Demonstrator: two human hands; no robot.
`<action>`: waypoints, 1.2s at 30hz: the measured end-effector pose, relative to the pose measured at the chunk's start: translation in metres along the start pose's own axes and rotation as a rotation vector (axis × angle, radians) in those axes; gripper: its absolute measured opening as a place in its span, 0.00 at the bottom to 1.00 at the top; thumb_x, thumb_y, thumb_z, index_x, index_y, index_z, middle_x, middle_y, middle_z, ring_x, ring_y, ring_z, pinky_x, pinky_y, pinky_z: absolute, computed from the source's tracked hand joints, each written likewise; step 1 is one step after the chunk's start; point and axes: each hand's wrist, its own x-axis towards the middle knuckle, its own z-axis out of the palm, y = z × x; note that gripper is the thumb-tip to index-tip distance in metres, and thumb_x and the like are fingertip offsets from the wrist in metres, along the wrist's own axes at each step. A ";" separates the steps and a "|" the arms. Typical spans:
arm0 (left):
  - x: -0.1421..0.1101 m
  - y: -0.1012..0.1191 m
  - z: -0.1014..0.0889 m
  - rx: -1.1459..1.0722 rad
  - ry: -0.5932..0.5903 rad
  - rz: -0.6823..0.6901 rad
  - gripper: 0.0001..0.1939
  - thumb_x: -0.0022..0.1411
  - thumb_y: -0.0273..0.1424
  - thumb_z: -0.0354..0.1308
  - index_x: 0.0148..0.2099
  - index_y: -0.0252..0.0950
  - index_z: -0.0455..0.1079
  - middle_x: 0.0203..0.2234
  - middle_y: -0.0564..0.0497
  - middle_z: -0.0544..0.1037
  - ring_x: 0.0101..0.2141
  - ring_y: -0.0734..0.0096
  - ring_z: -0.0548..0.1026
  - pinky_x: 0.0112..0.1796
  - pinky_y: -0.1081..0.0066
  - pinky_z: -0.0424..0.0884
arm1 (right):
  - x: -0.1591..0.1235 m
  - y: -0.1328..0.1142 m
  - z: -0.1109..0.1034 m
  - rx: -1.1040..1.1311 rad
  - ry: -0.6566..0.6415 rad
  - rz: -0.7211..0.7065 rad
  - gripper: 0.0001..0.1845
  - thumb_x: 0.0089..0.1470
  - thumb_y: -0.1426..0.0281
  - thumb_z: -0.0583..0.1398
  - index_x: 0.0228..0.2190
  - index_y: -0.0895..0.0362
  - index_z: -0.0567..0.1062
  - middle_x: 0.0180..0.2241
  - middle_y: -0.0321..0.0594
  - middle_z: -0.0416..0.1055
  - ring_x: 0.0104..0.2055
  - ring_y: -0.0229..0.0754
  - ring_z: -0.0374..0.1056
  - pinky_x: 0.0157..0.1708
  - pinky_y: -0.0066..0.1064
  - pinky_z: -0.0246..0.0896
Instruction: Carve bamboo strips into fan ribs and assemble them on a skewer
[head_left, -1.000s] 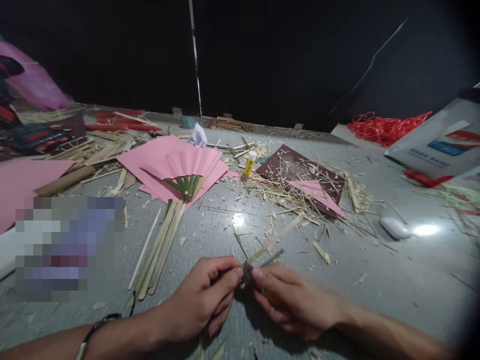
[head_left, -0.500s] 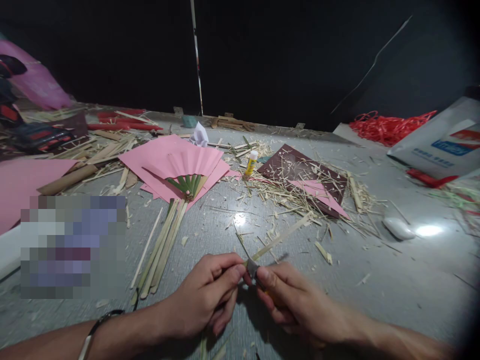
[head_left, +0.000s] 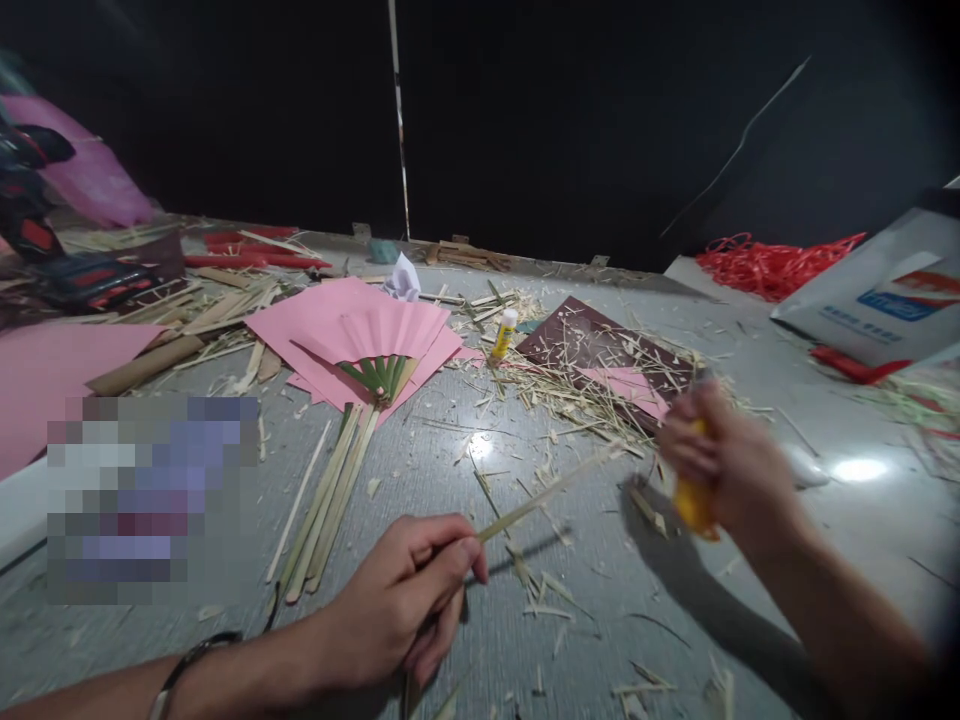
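Note:
My left hand (head_left: 401,595) is closed around the lower end of a thin bamboo strip (head_left: 551,490), which points away to the upper right above the grey table. Off to the right, my right hand (head_left: 739,470) is raised and blurred by motion, wrapped round a yellow-handled knife (head_left: 696,508). The knife is apart from the strip, and its blade is barely visible. Several cut bamboo strips (head_left: 330,510) lie left of my left hand. They reach up to a pink folded paper fan (head_left: 382,335) with green ribs, lying on pink sheets (head_left: 300,320).
A glue stick (head_left: 504,336) stands amid bamboo shavings. Shavings also cover a dark brown board (head_left: 570,330). A cordless drill (head_left: 82,280) stands at the left; red plastic string (head_left: 772,265) and a white bag (head_left: 885,290) are at the right. A black wall (head_left: 525,130) rises behind.
My right hand has swung away to the right and upward with the knife, leaving the bamboo strip. My left hand still holds the strip in nearly the same place.

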 end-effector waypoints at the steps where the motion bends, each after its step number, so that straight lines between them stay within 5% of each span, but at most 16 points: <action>1: 0.000 -0.001 -0.001 -0.004 -0.004 0.001 0.16 0.75 0.42 0.49 0.39 0.37 0.67 0.08 0.61 0.63 0.08 0.81 0.55 0.13 0.82 0.51 | 0.007 -0.009 -0.011 0.074 0.082 -0.076 0.27 0.66 0.48 0.61 0.25 0.53 0.64 0.16 0.25 0.48 0.15 0.29 0.39 0.16 0.28 0.33; 4: 0.004 0.000 -0.004 -0.033 -0.001 0.011 0.16 0.75 0.43 0.50 0.40 0.37 0.68 0.08 0.60 0.65 0.08 0.81 0.55 0.12 0.81 0.52 | 0.007 -0.008 -0.017 0.148 0.061 -0.026 0.25 0.67 0.49 0.60 0.26 0.53 0.66 0.16 0.26 0.48 0.15 0.29 0.39 0.14 0.26 0.33; 8: 0.005 0.003 -0.004 -0.049 -0.029 0.017 0.17 0.75 0.44 0.51 0.41 0.36 0.69 0.08 0.61 0.64 0.09 0.81 0.55 0.13 0.82 0.53 | -0.016 0.030 0.018 0.003 -0.204 0.191 0.23 0.60 0.48 0.66 0.32 0.55 0.73 0.16 0.25 0.53 0.15 0.29 0.43 0.12 0.22 0.37; 11: 0.002 0.005 -0.003 -0.053 -0.119 -0.030 0.17 0.75 0.45 0.52 0.40 0.37 0.69 0.08 0.63 0.60 0.08 0.81 0.57 0.12 0.82 0.51 | -0.025 0.048 0.038 -0.059 -0.192 0.158 0.21 0.59 0.52 0.69 0.34 0.56 0.73 0.16 0.23 0.53 0.15 0.29 0.44 0.13 0.22 0.39; 17: -0.002 0.006 -0.003 -0.027 -0.204 -0.083 0.14 0.76 0.41 0.48 0.40 0.39 0.65 0.07 0.64 0.59 0.07 0.81 0.54 0.11 0.83 0.48 | -0.028 0.045 0.044 -0.071 -0.168 0.155 0.24 0.60 0.51 0.68 0.27 0.54 0.67 0.16 0.24 0.53 0.15 0.29 0.44 0.13 0.23 0.38; 27: -0.001 0.005 0.005 -0.081 -0.184 -0.145 0.18 0.74 0.50 0.51 0.45 0.39 0.65 0.12 0.67 0.58 0.08 0.82 0.57 0.12 0.83 0.56 | -0.037 0.045 0.053 -0.112 -0.237 0.220 0.27 0.59 0.46 0.66 0.26 0.54 0.66 0.17 0.26 0.53 0.16 0.30 0.44 0.14 0.23 0.37; 31: 0.001 0.003 0.003 0.061 -0.122 -0.105 0.19 0.78 0.46 0.45 0.47 0.37 0.66 0.08 0.65 0.60 0.08 0.80 0.54 0.11 0.81 0.48 | -0.043 0.042 0.053 -0.049 -0.457 0.414 0.29 0.66 0.43 0.57 0.29 0.55 0.66 0.19 0.26 0.54 0.16 0.29 0.42 0.14 0.22 0.38; 36: 0.000 0.001 0.005 0.118 -0.118 -0.089 0.17 0.78 0.46 0.46 0.41 0.39 0.63 0.10 0.64 0.61 0.10 0.79 0.59 0.14 0.81 0.55 | -0.053 0.049 0.054 -0.194 -0.697 0.522 0.32 0.65 0.39 0.54 0.31 0.56 0.69 0.18 0.27 0.57 0.15 0.29 0.46 0.12 0.20 0.44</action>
